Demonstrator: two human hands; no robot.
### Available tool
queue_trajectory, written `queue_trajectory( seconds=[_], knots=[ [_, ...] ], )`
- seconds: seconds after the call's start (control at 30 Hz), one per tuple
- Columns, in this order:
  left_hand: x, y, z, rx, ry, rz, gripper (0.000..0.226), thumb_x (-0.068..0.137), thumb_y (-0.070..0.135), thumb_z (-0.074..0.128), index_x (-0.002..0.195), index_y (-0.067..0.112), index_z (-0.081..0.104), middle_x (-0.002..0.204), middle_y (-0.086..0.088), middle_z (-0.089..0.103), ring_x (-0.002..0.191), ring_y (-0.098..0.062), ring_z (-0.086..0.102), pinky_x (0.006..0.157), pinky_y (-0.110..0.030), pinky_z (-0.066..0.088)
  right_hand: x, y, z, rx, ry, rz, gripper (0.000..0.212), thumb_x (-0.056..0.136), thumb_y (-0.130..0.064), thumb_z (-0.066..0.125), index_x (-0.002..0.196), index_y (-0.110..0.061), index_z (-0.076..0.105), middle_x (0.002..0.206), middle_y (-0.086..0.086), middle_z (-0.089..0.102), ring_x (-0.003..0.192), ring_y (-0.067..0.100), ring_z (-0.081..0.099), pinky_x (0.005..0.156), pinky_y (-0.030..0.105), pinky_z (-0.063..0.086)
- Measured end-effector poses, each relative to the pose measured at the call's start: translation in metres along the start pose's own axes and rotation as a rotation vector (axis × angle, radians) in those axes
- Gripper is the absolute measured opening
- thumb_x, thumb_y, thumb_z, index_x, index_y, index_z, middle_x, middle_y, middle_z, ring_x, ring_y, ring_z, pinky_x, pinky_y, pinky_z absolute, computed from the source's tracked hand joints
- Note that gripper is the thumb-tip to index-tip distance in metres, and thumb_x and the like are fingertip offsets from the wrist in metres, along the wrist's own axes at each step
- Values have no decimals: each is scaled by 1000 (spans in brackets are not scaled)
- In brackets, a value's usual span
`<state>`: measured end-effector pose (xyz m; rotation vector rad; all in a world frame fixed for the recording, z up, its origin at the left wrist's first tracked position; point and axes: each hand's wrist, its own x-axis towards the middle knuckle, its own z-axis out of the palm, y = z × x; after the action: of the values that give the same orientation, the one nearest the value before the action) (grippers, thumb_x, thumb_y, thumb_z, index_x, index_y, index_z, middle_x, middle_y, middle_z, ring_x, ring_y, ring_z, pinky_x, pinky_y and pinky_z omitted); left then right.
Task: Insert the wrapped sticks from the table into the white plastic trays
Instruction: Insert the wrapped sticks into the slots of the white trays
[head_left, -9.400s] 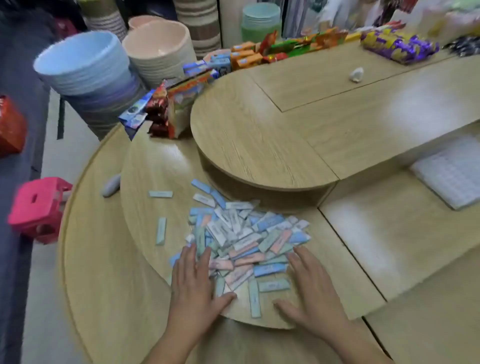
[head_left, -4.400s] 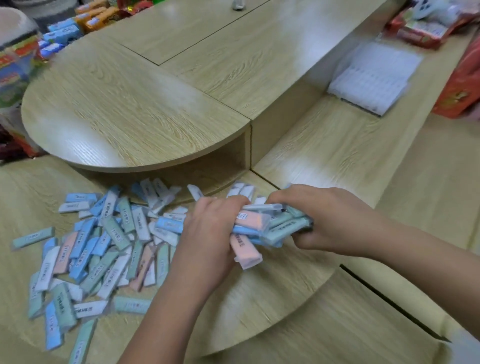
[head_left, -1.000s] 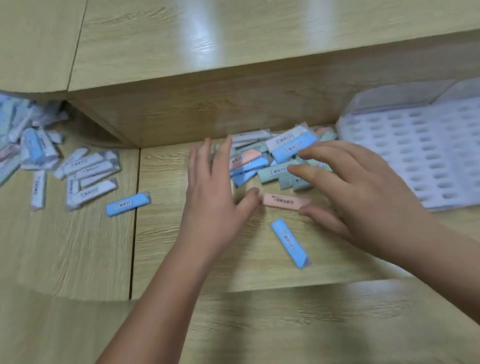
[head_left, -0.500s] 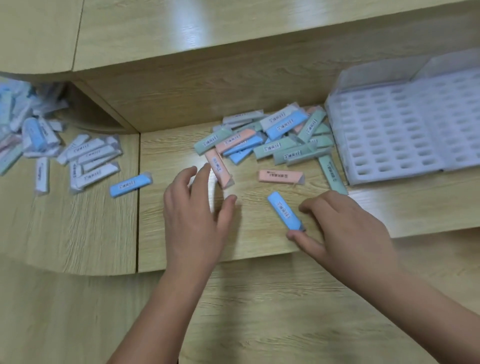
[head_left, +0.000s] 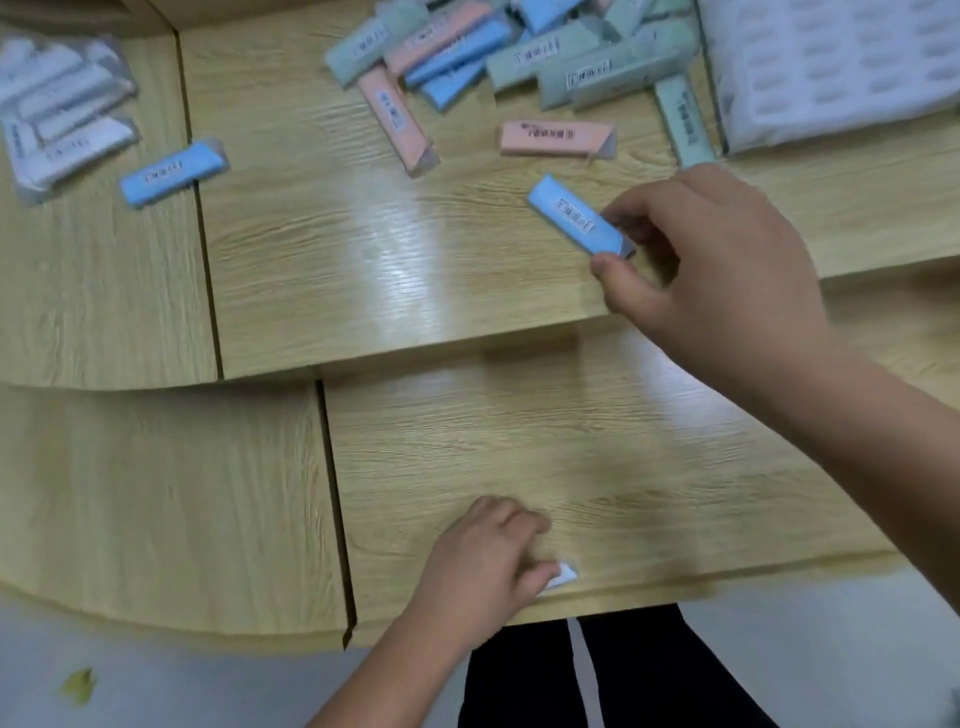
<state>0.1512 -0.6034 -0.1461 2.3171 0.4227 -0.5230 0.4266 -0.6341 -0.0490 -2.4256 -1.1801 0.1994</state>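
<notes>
Wrapped sticks, stock check; task status: early, no stick seen in a slot yet. R hand (head_left: 727, 260): thumb + forefinger pinch one blue stick (head_left: 574, 221) by its near-right end, at the middle level of the table (head_left: 363, 291); can't tell if lifted or still lying. White tray (head_left: 831, 78): far right, partly out of frame; visible slots look empty, tho blurred. Main pile (head_left: 519, 52): far centre, just left of tray, mixed green/blue/pink. Loose items: 2 pink sticks (head_left: 556, 139) near the pile; green stick (head_left: 683, 122) just beside tray edge; lone blue stick (head_left: 171, 171) far left; white sticks (head_left: 62, 114) heaped further left. L hand (head_left: 483, 556): near edge, fingers curled at a small white scrap (head_left: 563, 574); can't tell if it grips. Est.: nearly all the work remains; pinched stick prob. goes in first.
</notes>
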Motion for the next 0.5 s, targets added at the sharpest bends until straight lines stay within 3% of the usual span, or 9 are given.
queue_trajectory(
  seconds=[0.13, 0.27, 0.4, 0.5],
  knots=[
    [-3, 0, 14, 83, 19, 56, 46, 76, 59, 69, 111, 30, 67, 104, 12, 62, 100, -14, 55, 80, -29, 51, -5, 2, 5, 18, 34, -25, 29, 87, -37, 61, 113, -26, 66, 99, -1, 59, 96, 23, 54, 75, 27, 36],
    [-4, 5, 26, 155, 84, 67, 36, 70, 55, 74, 95, 30, 69, 95, 10, 59, 91, -16, 58, 72, -32, 52, -5, 4, 6, 71, 40, -54, 26, 87, -35, 61, 112, -29, 66, 92, -7, 58, 90, 18, 54, 76, 28, 38],
    [-6, 18, 35, 226, 37, 47, 28, 66, 49, 77, 86, 31, 68, 90, 11, 60, 86, -15, 60, 70, -29, 52, -7, 7, 6, 319, 3, -3, 29, 82, -31, 69, 112, -33, 67, 89, -14, 64, 82, 12, 60, 80, 39, 52],
    [5, 25, 16, 84, 131, -8, 20, 75, 45, 75, 84, 31, 64, 86, 14, 62, 83, -11, 62, 72, -27, 51, -2, 9, -1, 526, -58, 73, 28, 80, -27, 73, 106, -36, 69, 87, -14, 67, 80, 11, 64, 81, 36, 56]
  ],
)
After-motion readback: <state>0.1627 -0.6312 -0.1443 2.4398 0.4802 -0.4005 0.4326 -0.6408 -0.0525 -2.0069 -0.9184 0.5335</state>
